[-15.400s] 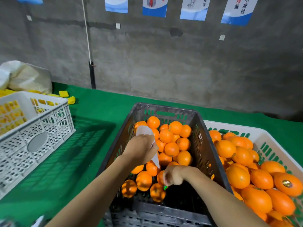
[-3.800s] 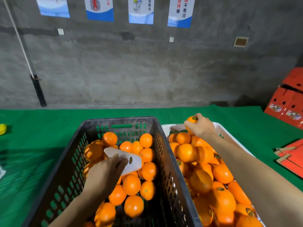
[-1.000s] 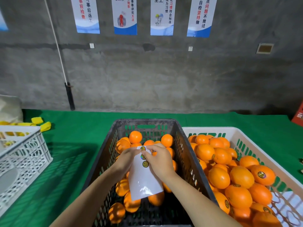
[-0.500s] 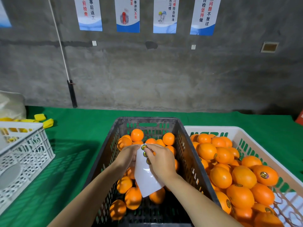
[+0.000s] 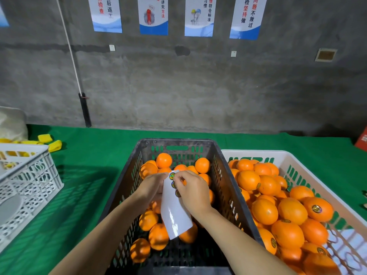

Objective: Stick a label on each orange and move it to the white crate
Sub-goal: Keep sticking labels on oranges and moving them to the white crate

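Observation:
Over the black crate (image 5: 127,187) of unlabelled oranges (image 5: 163,160), my left hand (image 5: 152,185) grips the upper left edge of a white label sheet (image 5: 174,215) that hangs down glossy and curled. Three round stickers show near its top. My right hand (image 5: 191,190) pinches at the sheet's top, thumb and forefinger on the stickers. The white crate (image 5: 297,159) to the right is piled with oranges (image 5: 292,210), several showing round labels.
A second white lattice crate (image 5: 29,179) stands at the left on the green table cloth (image 5: 87,175), with yellow pieces and a pale bag behind it. A red carton corner (image 5: 362,140) shows at the far right. A grey wall with posters backs the table.
Over the last second both hands stayed on the label sheet above the black crate; the right fingers shifted slightly up to the top stickers. Earlier the right hand set an orange in the white crate.

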Available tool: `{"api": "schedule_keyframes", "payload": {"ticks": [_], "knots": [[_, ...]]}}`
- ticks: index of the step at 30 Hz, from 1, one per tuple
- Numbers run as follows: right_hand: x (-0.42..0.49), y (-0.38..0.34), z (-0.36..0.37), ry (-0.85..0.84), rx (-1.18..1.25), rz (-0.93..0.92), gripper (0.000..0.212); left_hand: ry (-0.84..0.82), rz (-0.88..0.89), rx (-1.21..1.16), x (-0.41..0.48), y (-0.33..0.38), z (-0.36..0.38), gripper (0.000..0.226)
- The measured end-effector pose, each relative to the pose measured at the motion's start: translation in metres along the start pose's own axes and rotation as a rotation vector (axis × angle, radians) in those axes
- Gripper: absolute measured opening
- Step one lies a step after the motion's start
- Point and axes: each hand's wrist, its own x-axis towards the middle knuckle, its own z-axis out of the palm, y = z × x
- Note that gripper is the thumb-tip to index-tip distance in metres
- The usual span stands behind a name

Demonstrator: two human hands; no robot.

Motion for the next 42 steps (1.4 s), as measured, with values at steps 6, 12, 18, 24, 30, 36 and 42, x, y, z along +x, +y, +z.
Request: {"api": "schedule_keyframes", "payload": {"ticks": [6, 12, 18, 24, 30, 36, 42], "knots": [[0.002, 0.001, 0.005, -0.013, 0.076, 0.062, 0.023, -0.015, 0.044, 0.012, -0.002, 0.0, 0.001, 0.045], [0.0, 0.002, 0.003, 0.03, 0.0, 0.004, 0.019, -0.036, 0.017, 0.01, -0.003, 0.002, 0.003, 0.043], [0.001, -0.002, -0.002, 0.033, 0.082, -0.002, 0.015, -0.084, 0.04, 0.028, -0.007, 0.002, 0.002, 0.035], [0.015, 0.014, -0.002, 0.155, 0.213, 0.426, 0.016, 0.469, 0.452, 0.656, -0.002, -0.009, -0.017, 0.038], [0.004, 0.075, 0.008, -0.47, -0.06, 0.769, 0.017, 0.552, 0.563, 1.244, -0.003, -0.017, -0.032, 0.028], [0.0, 0.081, 0.015, -0.578, -0.024, 0.786, 0.014, 0.549, 0.55, 1.381, -0.002, -0.017, -0.037, 0.028], [-0.002, 0.09, 0.021, -0.641, -0.047, 0.696, 0.009, 0.524, 0.581, 1.454, 0.0, -0.02, -0.035, 0.028]]}}
